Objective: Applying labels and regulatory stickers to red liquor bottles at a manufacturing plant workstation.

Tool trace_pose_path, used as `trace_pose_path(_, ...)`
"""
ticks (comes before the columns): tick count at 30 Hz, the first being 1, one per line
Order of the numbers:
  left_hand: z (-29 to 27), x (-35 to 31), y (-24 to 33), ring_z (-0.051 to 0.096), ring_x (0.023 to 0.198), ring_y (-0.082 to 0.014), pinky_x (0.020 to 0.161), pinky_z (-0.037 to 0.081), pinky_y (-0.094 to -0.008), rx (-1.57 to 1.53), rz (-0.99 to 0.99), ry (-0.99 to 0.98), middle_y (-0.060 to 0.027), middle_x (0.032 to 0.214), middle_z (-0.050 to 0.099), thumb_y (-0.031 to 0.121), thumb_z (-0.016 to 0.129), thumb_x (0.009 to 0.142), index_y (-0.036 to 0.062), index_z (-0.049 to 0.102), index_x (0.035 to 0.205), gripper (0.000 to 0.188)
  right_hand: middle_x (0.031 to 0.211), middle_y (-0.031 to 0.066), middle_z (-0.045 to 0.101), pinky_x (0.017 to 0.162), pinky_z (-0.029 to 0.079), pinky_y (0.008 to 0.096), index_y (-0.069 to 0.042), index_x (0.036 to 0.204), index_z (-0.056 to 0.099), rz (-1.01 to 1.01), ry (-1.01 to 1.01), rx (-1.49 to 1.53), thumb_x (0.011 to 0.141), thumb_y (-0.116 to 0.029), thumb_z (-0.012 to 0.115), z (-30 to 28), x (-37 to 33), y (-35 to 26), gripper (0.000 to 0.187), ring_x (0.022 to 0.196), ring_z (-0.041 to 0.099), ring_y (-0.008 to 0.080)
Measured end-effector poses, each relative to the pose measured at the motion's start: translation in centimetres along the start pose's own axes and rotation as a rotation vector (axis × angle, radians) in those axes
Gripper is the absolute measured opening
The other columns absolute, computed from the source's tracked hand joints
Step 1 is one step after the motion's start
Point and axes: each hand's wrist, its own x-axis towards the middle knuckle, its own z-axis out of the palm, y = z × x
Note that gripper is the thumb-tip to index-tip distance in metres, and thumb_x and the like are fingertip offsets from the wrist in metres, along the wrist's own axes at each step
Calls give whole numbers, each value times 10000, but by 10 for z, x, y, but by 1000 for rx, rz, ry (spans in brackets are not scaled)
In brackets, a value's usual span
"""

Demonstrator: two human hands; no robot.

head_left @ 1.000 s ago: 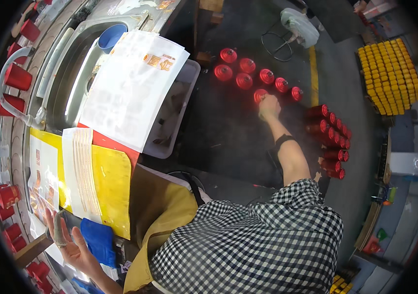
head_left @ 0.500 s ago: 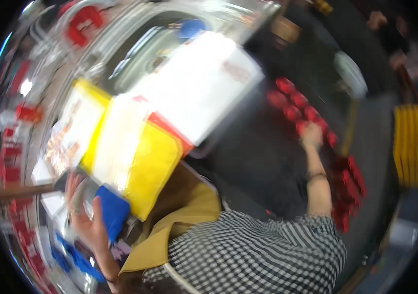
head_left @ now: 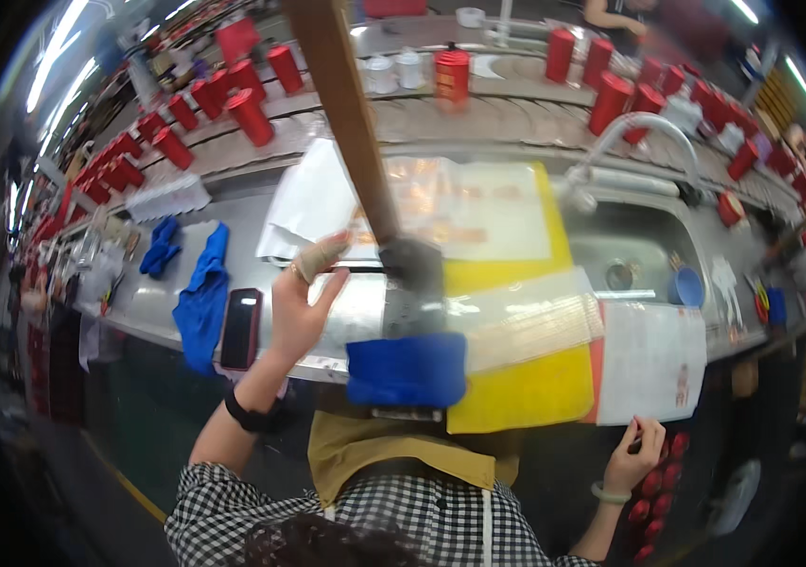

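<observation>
My left hand (head_left: 301, 300) is raised over the metal counter, thumb and fingers apart, with tan wrapping on a finger and nothing in its grasp. It is nearest to white sheets (head_left: 313, 203) and a wooden post (head_left: 351, 123) with a dark lower end. At the right, my right hand (head_left: 637, 452) has its fingers bent together by the near edge of a white printed sheet (head_left: 653, 364). Something small and dark shows at its fingertips, too small to name. Several shiny red round-topped things (head_left: 653, 491) stand in a row just beside and below that hand.
Yellow sheets (head_left: 526, 397) and a blue cloth (head_left: 406, 369) lie in front of me. A phone (head_left: 241, 329) and blue gloves (head_left: 202, 293) are at left. Behind stand a sink (head_left: 634, 250), a curved faucet (head_left: 644, 123) and a conveyor with red canisters (head_left: 250, 118).
The view has swung from the right toward the counter. My right hand, earlier on the red round-topped things, is now up beside the white sheet. My left hand stays open.
</observation>
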Motion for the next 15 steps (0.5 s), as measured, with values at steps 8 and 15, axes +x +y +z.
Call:
trace_pose_path(8, -159, 160, -134, 606, 1264, -230, 1058, 489, -355, 352, -146, 285, -174, 1386, 619, 127, 733, 952, -4, 520, 1469, 575, 981, 125, 594, 703, 478, 362, 27, 1003, 661, -193, -61, -11, 934, 45, 645, 29, 40, -64, 74, 795, 583, 252)
trace_pose_path(15, -204, 328, -204, 538, 1354, -400, 1128, 435, -450, 755, -67, 465, -285, 1464, 529, 458, 887, 750, -31, 396, 1532, 1045, 980, 125, 585, 655, 449, 348, 26, 986, 653, -172, -128, -88, 905, 66, 628, 46, 39, -88, 94, 780, 574, 260)
